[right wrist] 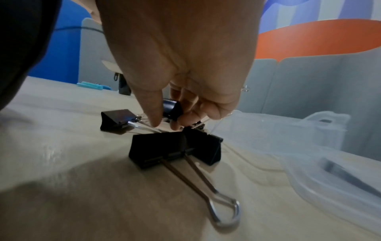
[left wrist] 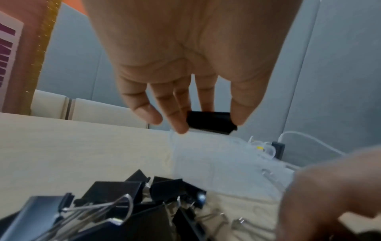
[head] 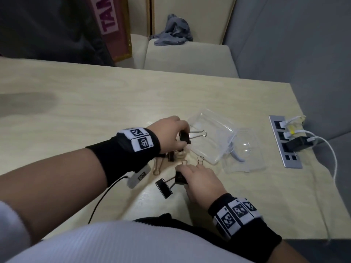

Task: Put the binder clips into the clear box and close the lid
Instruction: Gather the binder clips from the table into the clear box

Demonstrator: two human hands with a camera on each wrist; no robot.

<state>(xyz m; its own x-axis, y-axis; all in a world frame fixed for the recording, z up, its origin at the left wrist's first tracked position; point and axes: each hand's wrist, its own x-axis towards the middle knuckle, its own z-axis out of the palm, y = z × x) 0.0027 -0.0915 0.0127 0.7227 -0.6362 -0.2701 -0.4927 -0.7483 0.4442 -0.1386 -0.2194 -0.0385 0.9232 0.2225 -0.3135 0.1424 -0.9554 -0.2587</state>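
My left hand [head: 169, 131] pinches a binder clip [head: 185, 137] just short of the clear box [head: 209, 137]; released early, it lands outside. My right hand [head: 199, 179] grips another clip [head: 179, 177], whose tangled handles could snag neighbours.

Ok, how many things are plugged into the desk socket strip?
3, in the grey metal socket strip: white plug farthest, yellow-tagged white plug next, black adapter nearest.

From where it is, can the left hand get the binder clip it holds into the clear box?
Probably yes. The left hand pinches a binder clip right at the near edge of the clear box. The box is open, its lid lies flat beside it, and nothing stands between.
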